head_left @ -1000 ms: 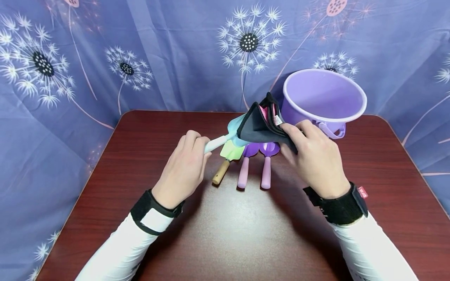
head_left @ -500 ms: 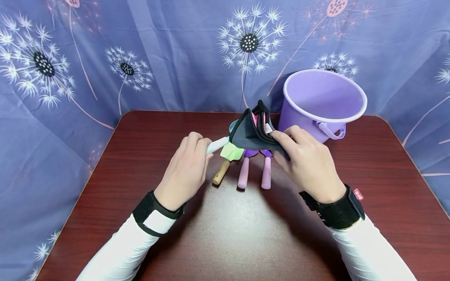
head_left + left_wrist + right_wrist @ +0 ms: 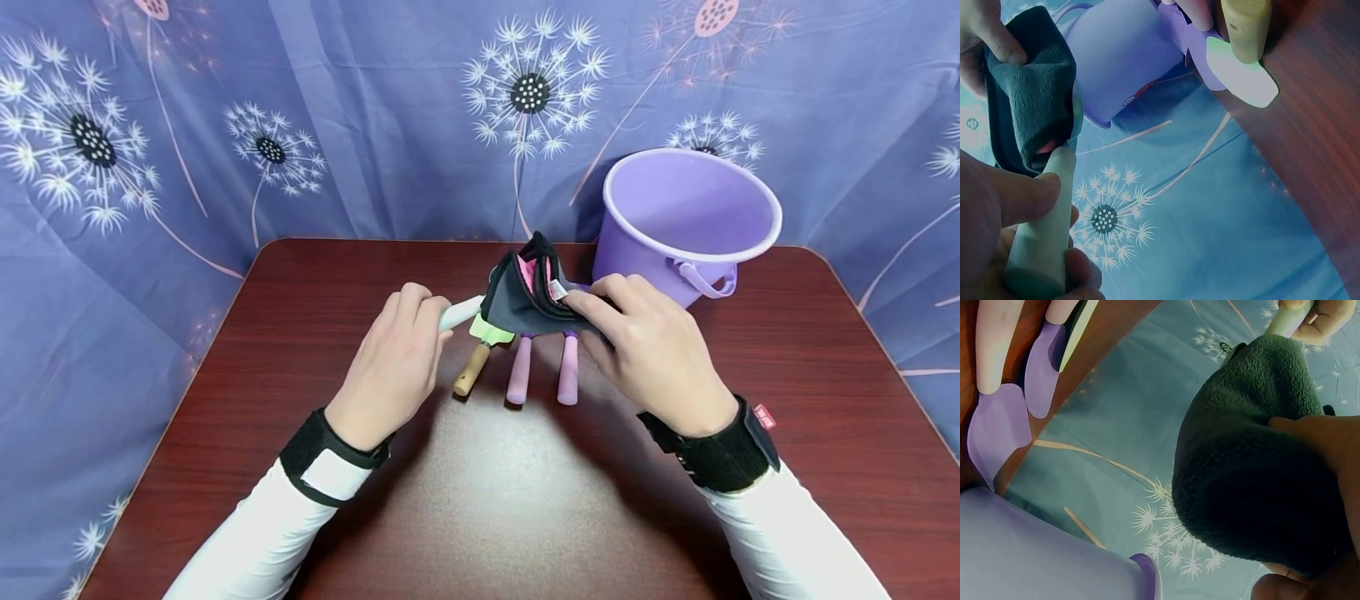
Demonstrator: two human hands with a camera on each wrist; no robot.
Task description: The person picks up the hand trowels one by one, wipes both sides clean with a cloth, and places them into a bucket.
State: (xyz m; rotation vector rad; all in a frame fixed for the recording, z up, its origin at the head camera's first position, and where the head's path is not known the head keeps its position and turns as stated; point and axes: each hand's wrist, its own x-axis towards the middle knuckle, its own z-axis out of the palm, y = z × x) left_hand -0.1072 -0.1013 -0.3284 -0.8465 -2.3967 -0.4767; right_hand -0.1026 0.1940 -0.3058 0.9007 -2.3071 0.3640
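Observation:
My left hand [image 3: 392, 367] grips the pale handle of a garden trowel [image 3: 460, 313], thumb along it in the left wrist view. A dark grey cloth [image 3: 513, 307] with black edging, a pink inside and a white tag is wrapped over the trowel's light blue blade, nearly hiding it. My right hand [image 3: 656, 354] pinches the cloth, with the fingers pressed against its folds; the right wrist view shows the cloth's fuzzy surface [image 3: 1241, 450]. Below the cloth lie a green trowel with a wooden handle [image 3: 472, 370] and two purple ones with pink handles [image 3: 519, 375], their blades partly covered.
A purple bucket [image 3: 637, 242] with a white rim stands at the back right of the dark red wooden table [image 3: 360, 267], close to my right hand. Behind the table hangs a blue curtain [image 3: 390, 125] printed with dandelions.
My right hand has drawn the cloth left and down along the trowel toward its handle. More of the light blue blade is now covered. The left hand stays nearly in place.

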